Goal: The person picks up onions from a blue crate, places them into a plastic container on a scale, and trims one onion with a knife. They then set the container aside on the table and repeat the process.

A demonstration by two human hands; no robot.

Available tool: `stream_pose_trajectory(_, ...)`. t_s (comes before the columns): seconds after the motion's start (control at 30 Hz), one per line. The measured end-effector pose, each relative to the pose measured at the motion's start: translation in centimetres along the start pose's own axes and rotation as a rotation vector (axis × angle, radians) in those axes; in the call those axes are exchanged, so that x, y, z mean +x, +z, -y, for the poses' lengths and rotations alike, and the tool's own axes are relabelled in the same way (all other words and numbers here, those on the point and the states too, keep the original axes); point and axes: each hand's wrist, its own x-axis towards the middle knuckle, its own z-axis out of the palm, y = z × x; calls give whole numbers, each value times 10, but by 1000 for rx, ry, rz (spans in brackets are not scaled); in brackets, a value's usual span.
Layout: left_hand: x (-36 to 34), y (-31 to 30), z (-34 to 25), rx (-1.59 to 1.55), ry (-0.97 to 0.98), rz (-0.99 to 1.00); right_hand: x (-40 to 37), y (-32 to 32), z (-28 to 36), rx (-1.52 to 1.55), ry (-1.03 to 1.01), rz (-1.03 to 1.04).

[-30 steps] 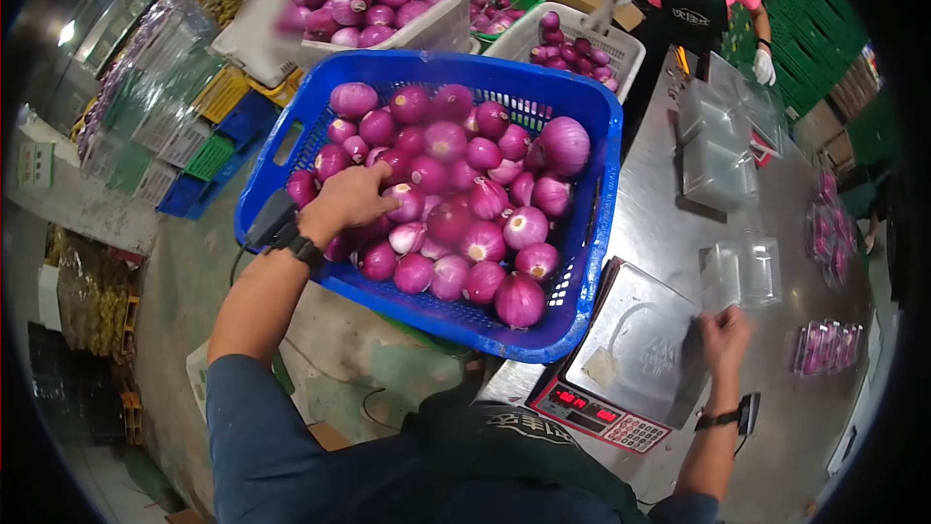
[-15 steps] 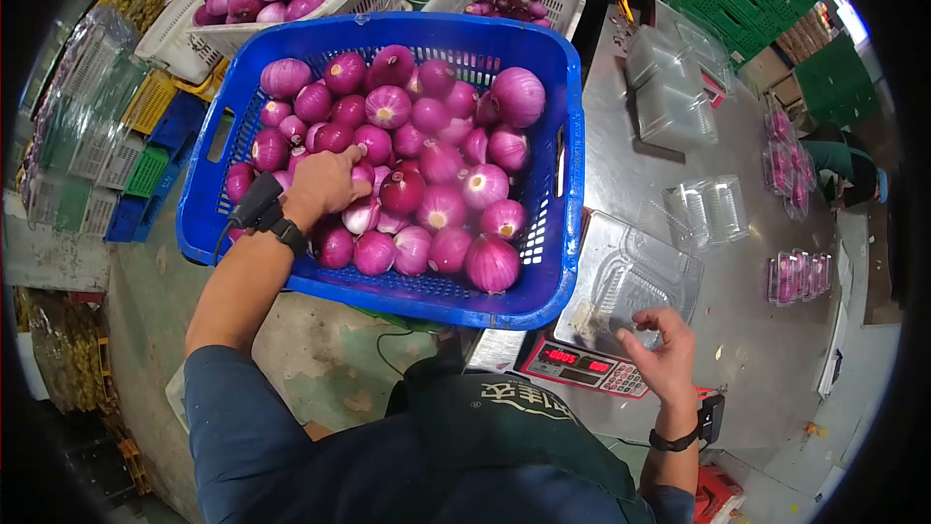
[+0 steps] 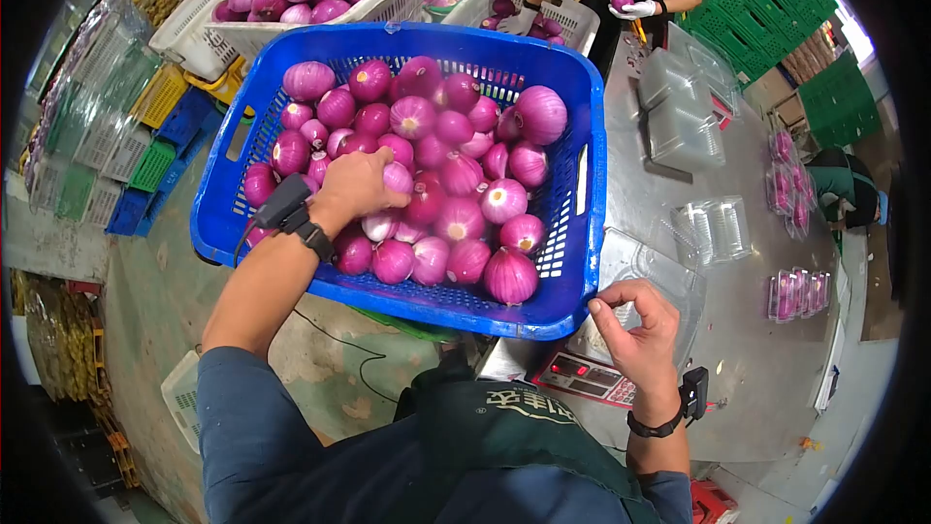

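A blue plastic basket (image 3: 456,309) full of peeled red onions (image 3: 463,175) stands in front of me. My left hand (image 3: 357,185) is inside it on the left, fingers closed round a red onion (image 3: 398,178), with others pressed close about it. My right hand (image 3: 640,325) hovers by the basket's near right corner, over the scale; its fingers are loosely bent, thumb apart, nothing seen in them. Beneath it, the digital scale (image 3: 582,376) with a red display is partly covered by the basket and the hand. A clear plastic tray (image 3: 669,277) lies on the scale's pan.
Stacked clear containers (image 3: 679,122) and an opened clamshell box (image 3: 713,231) are on the steel table (image 3: 747,349). Packed onions (image 3: 798,295) sit farther right. Across the table, a person in white gloves (image 3: 635,10) holds an onion. White crates (image 3: 320,25) of onions stand behind the basket.
My left hand has shifted right and closed on an onion. My right hand has moved left and up to the basket's corner. The whole view has shifted slightly. The person opposite now holds an onion.
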Motion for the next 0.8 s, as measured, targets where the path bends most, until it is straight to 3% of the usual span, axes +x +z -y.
stream_pose_trajectory(0.03, 0, -4, -2, 4, 4, -4, 3, 2, 2, 19, -19, -9)
stream_pose_trajectory(0.1, 2, -12, -3, -641, 180, 123, 16, 7, 11, 7, -31, -7)
stream_pose_trajectory(0.17, -21, -45, -41, -1215, 183, 506, 33, 19, 26, -4, -47, 10)
stream_pose_trajectory(0.3, -40, -58, -110, -1140, 634, 588, 58, 40, 34, 2, -233, 81)
stream_pose_trajectory(0.33, -40, -59, -118, -1051, 771, 395, 59, 41, 30, 5, -313, 142)
stream_pose_trajectory(0.37, -35, -62, -117, -1051, 776, 397, 56, 39, 27, 0, -311, 140)
stream_pose_trajectory(0.43, -18, -70, -106, -1215, 406, 736, 38, 35, 22, 368, 42, 59)
stream_pose_trajectory(0.47, -7, -62, -97, -1168, 323, 574, 26, 32, 15, 491, 178, -17)
stream_pose_trajectory(0.5, 12, -42, -84, -825, 341, 264, 17, 24, 11, 612, 265, -81)
stream_pose_trajectory(0.57, 28, -12, -56, -279, 238, 31, -1, 3, 2, 732, 421, -159)
stream_pose_trajectory(0.7, 36, 39, -40, 113, 184, 292, -35, -24, -25, 791, 495, -297)
stream_pose_trajectory(0.73, 37, 65, -30, 54, 244, 143, -42, -26, -33, 913, 546, -322)
stream_pose_trajectory(0.8, 37, 67, -38, 66, 275, 84, -62, -35, -43, 1116, 604, -391)
